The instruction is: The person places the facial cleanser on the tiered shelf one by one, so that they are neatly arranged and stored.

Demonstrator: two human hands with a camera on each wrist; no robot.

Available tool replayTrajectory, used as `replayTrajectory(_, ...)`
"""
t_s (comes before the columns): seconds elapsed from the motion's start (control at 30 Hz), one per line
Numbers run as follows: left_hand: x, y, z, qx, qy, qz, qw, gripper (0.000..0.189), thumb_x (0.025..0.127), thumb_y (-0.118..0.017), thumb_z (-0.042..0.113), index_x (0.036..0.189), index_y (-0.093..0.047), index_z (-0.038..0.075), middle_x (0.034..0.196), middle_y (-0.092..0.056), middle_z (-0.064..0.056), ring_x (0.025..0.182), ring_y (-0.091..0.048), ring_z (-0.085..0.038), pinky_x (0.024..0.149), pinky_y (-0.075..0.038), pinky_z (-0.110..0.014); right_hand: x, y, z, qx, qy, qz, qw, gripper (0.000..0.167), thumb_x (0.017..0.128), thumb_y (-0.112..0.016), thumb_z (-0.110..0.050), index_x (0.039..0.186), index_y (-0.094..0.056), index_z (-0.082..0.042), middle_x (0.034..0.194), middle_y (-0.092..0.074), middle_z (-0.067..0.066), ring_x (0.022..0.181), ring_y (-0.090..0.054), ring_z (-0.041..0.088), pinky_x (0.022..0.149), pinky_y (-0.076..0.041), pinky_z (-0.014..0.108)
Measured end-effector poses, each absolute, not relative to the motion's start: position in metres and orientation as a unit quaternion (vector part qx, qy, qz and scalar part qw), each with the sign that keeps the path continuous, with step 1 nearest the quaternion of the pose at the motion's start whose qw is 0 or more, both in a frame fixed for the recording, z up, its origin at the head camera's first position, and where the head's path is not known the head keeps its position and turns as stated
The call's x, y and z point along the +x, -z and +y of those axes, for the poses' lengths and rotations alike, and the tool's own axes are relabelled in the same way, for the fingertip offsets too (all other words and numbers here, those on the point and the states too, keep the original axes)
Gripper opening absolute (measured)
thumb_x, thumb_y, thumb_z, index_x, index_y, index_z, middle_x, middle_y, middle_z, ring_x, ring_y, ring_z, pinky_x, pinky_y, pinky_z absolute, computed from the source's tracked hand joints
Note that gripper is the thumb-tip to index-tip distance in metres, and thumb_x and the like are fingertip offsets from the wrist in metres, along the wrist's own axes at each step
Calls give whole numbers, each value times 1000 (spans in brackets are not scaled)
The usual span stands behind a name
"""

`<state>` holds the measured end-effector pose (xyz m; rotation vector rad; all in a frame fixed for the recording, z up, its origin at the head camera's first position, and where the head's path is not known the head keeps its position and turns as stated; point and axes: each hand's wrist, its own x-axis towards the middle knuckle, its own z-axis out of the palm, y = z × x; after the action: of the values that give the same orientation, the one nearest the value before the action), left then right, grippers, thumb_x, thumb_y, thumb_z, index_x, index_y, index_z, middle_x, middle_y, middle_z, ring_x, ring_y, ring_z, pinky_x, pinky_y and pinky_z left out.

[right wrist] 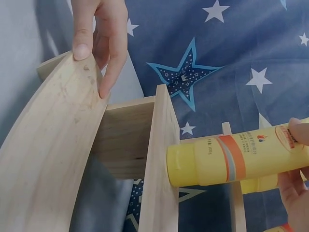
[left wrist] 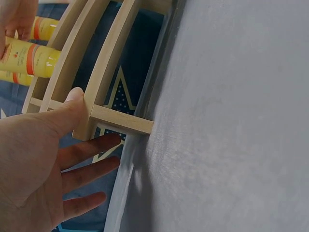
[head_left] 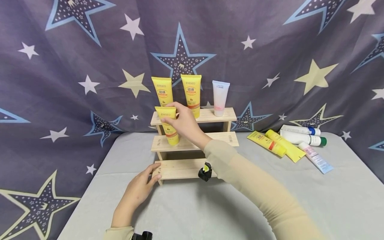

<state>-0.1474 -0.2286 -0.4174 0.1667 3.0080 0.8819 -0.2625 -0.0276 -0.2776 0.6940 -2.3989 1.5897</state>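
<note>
My right hand [head_left: 186, 121] pinches a yellow squeeze tube [head_left: 171, 135] near its flat top end. That tube is upright, cap down at the left of the middle step on a three-step wooden display stand [head_left: 183, 169]; in the right wrist view its cap [right wrist: 181, 166] meets the board. My left hand [head_left: 138, 187] holds the left end of the lowest step between thumb and index finger, the other fingers spread below in the left wrist view. On the top step stand two yellow tubes [head_left: 162, 87] [head_left: 192, 93] and a pale pink-and-blue tube [head_left: 220, 98].
To the right on the grey cloth [head_left: 240, 186] lie two more yellow tubes [head_left: 264, 141] [head_left: 288, 148], a small pink-and-blue tube [head_left: 316, 158], a white tube with a green cap [head_left: 300, 137] and one with a blue cap [head_left: 300, 129]. A star-patterned curtain [head_left: 225, 40] hangs behind the stand.
</note>
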Motion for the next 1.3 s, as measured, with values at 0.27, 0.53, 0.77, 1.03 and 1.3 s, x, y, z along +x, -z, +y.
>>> replayTrajectory(0.27, -148, 417, -228, 53, -281, 958, 1, 50, 103, -53, 39, 149, -45, 21, 145, -51, -17, 130, -48, -42, 103, -38, -63, -261, 281, -24, 238, -546, -799, 84, 45, 87, -78, -15, 128, -61, -6, 116, -68, 7, 92, -63, 19, 77, -53, 27)
replayTrajectory(0.53, -148, 417, -228, 50, -282, 958, 5, 51, 103, -52, 41, 149, -44, 21, 146, -50, -17, 131, -47, -42, 104, -37, -63, -259, 291, -4, 252, -568, -780, 82, 50, 88, -78, -12, 132, -57, -4, 120, -67, 12, 107, -63, 22, 90, -52, 34)
replayTrajectory(0.77, -147, 415, -228, 46, -282, 958, 9, 51, 103, -52, 41, 149, -44, 21, 147, -49, -17, 132, -46, -43, 104, -36, -64, -249, 298, 28, 266, -597, -750, 102, 47, 89, -76, -9, 132, -57, -3, 122, -67, 11, 112, -62, 24, 94, -51, 38)
replayTrajectory(1.03, -147, 414, -227, 43, -281, 959, 10, 52, 103, -51, 42, 149, -44, 21, 146, -49, -18, 132, -46, -43, 104, -36, -64, -235, 305, 71, 247, -632, -720, 143, 41, 87, -75, 0, 126, -61, 3, 115, -69, 18, 108, -65, 31, 92, -53, 39)
replayTrajectory(1.3, -147, 415, -227, 47, -281, 958, 10, 52, 103, -51, 41, 150, -43, 20, 146, -49, -18, 131, -46, -43, 103, -36, -64, -234, 314, 120, 198, -622, -737, 177, 33, 88, -75, -3, 119, -66, 2, 111, -70, 18, 95, -67, 10, 83, -54, 24)
